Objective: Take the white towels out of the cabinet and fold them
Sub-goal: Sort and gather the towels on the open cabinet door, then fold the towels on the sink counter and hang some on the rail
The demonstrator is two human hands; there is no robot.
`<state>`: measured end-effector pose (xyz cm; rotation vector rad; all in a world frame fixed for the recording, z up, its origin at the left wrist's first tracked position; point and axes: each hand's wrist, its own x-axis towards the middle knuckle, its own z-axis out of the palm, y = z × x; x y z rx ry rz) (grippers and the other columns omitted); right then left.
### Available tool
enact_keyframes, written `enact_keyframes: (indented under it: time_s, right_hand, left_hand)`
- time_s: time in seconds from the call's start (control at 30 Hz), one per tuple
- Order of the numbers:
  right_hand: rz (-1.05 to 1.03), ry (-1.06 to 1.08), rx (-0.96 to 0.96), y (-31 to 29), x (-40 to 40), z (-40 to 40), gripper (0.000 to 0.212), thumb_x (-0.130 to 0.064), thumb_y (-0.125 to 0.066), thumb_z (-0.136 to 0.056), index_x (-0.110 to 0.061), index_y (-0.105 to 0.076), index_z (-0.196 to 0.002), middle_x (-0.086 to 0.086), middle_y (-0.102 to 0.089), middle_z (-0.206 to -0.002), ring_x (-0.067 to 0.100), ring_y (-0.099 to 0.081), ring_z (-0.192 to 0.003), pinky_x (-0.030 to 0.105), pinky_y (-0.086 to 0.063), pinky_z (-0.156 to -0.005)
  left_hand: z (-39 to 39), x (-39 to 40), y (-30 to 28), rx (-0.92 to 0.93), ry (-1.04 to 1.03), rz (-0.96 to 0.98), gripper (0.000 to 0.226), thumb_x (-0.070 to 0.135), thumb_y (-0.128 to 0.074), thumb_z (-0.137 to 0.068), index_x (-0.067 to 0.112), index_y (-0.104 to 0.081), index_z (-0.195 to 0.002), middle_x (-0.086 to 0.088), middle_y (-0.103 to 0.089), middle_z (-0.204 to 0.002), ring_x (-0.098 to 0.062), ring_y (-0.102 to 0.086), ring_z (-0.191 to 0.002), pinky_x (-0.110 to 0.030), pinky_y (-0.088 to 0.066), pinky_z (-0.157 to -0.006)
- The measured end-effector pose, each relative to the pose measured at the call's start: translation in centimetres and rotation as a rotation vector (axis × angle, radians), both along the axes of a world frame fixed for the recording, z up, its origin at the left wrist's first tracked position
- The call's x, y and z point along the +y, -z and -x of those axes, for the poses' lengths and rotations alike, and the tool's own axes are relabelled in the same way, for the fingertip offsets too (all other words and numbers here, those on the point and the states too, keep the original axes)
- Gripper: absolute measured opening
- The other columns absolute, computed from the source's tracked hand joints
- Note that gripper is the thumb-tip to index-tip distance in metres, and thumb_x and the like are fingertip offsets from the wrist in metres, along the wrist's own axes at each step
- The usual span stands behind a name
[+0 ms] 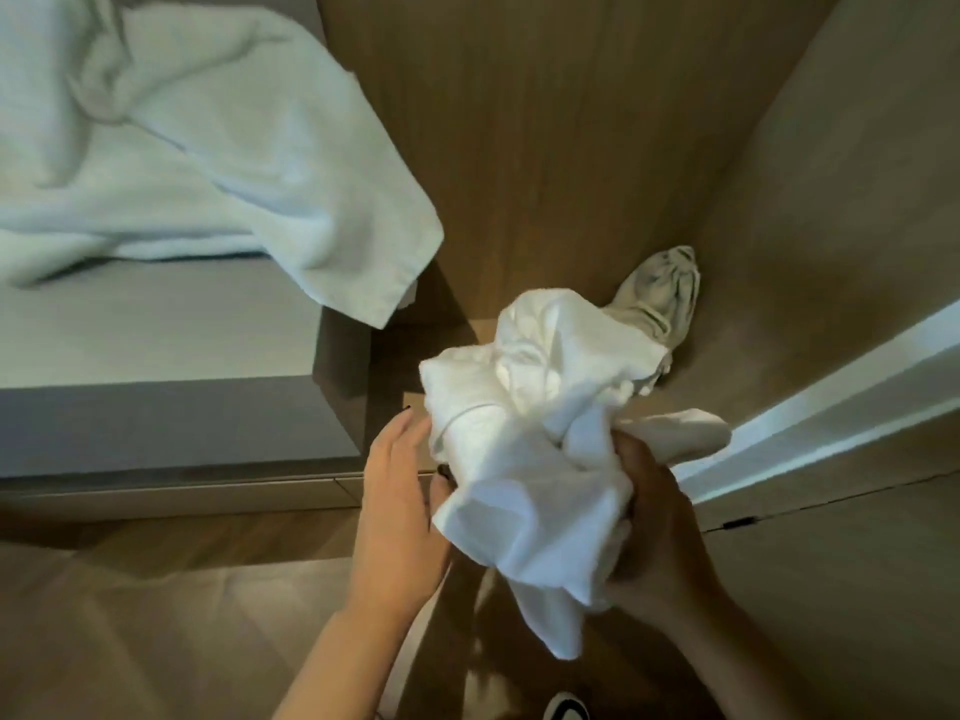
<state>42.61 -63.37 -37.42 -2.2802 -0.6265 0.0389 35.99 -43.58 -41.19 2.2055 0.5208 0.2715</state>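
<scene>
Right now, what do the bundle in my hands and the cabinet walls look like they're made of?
The white towel, held by both hands, looks like soft matte cotton, going by its crumpled folds. The cabinet wall looks like wood or wood-look laminate with a faint vertical grain and a dull finish.

Wood-panelled wall [545, 122] ahead, grey bed [156, 345] at left. Herringbone wood floor [130, 615], dim. Pale lit strip [831, 402] at right, possibly a door edge.
</scene>
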Motion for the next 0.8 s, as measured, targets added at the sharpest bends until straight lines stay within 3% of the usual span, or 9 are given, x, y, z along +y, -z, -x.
enact_keyframes:
  time_s: [0.1, 0.17, 0.27, 0.37, 0.43, 0.5, 0.63, 0.73, 0.8]
  right_hand:
    - [0.126, -0.085, -0.176, -4.5, 0.2, 0.5, 0.072, -0.051, -0.068, -0.065, -0.011, -0.051, -0.123, -0.008, -0.064, -0.105, 0.020, -0.066, -0.093, 0.022, -0.049, -0.079]
    - [0.090, -0.122, -0.252, -6.9, 0.6, 1.1, 0.062, -0.045, -0.062, -0.071, -0.020, -0.049, -0.127, -0.005, -0.062, -0.113, 0.016, -0.065, -0.098, 0.021, -0.050, -0.087]
    - [0.189, -0.074, -0.034, -10.5, 2.1, 2.3, 0.053, -0.055, -0.049, -0.086, -0.049, -0.032, -0.135, -0.003, -0.046, -0.137, 0.015, -0.047, -0.122, 0.027, -0.038, -0.102]
    - [0.287, -0.192, 0.004, -13.6, 3.5, 4.1, 0.051, -0.069, -0.035, -0.080, -0.064, -0.018, -0.128, -0.007, -0.042, -0.142, 0.016, -0.037, -0.125, 0.026, -0.031, -0.100]
    - [0.318, -0.277, -0.229, -15.7, 5.0, 5.1, 0.069, -0.066, -0.043, -0.074, -0.045, -0.023, -0.137, -0.002, -0.061, -0.120, 0.018, -0.051, -0.108, 0.029, -0.046, -0.082]
    - [0.329, -0.359, -0.339, -16.7, 6.2, 6.3, 0.077, -0.060, -0.055, -0.075, -0.034, -0.025, -0.141, -0.002, -0.068, -0.105, 0.014, -0.053, -0.095, 0.025, -0.047, -0.072]
    - [0.324, -0.298, -0.162, -17.7, 8.9, 7.9, 0.082, -0.065, -0.056, -0.080, -0.054, -0.003, -0.141, -0.017, -0.052, -0.128, 0.012, -0.048, -0.112, 0.028, -0.035, -0.085]
    - [0.281, -0.124, 0.015, -19.2, 11.4, 8.7, 0.070, -0.060, -0.054, -0.086, -0.050, -0.015, -0.143, -0.028, -0.043, -0.125, 0.006, -0.048, -0.112, 0.026, -0.042, -0.086]
    - [0.176, -0.056, 0.052, -20.6, 12.9, 9.5, 0.081, -0.072, -0.057, -0.072, -0.068, -0.004, -0.134, -0.033, -0.042, -0.116, 0.006, -0.050, -0.106, 0.026, -0.043, -0.083]
  left_hand:
    - [1.6, 1.1, -4.6, -0.090, -0.072, 0.120, 0.048, -0.002, -0.052, -0.095, 0.020, -0.049, -0.137, 0.006, -0.040, -0.150, -0.008, -0.040, -0.135, -0.040, -0.039, -0.114]
    - [2.3, 2.3, -7.2, -0.115, -0.163, 0.240, 0.039, 0.001, -0.049, -0.097, 0.023, -0.056, -0.129, 0.009, -0.054, -0.135, -0.003, -0.052, -0.121, -0.033, -0.047, -0.105]
    - [3.3, 3.6, -11.6, -0.105, -0.290, 0.844, 0.029, 0.031, -0.048, -0.102, 0.017, -0.062, -0.122, -0.002, -0.068, -0.108, -0.011, -0.064, -0.084, -0.032, -0.054, -0.077]
    - [4.5, 5.2, -15.1, -0.128, -0.247, 1.311, 0.059, 0.056, -0.061, -0.079, 0.017, -0.065, -0.124, -0.009, -0.072, -0.113, -0.031, -0.071, -0.094, -0.043, -0.055, -0.081]
    - [5.3, 6.4, -17.0, -0.116, -0.168, 1.350, 0.058, 0.044, -0.074, -0.078, 0.019, -0.063, -0.128, -0.010, -0.070, -0.121, -0.032, -0.068, -0.110, -0.048, -0.052, -0.092]
    - [5.7, 7.8, -18.5, -0.105, -0.180, 1.269, 0.048, 0.029, -0.074, -0.082, 0.018, -0.063, -0.128, -0.010, -0.072, -0.118, -0.031, -0.069, -0.108, -0.050, -0.053, -0.093]
    - [6.2, 9.9, -20.8, -0.124, -0.439, 1.100, 0.030, 0.005, -0.066, -0.079, 0.018, -0.071, -0.105, -0.011, -0.076, -0.090, -0.029, -0.071, -0.082, -0.041, -0.057, -0.069]
    - [7.0, 11.2, -22.9, -0.236, -0.487, 1.109, 0.033, 0.002, -0.065, -0.075, 0.025, -0.070, -0.099, -0.011, -0.075, -0.089, -0.031, -0.070, -0.082, -0.045, -0.058, -0.068]
    - [7.4, 12.6, -24.5, -0.316, -0.472, 1.110, 0.033, 0.003, -0.067, -0.076, 0.025, -0.069, -0.101, -0.011, -0.074, -0.092, -0.031, -0.071, -0.084, -0.047, -0.059, -0.070]
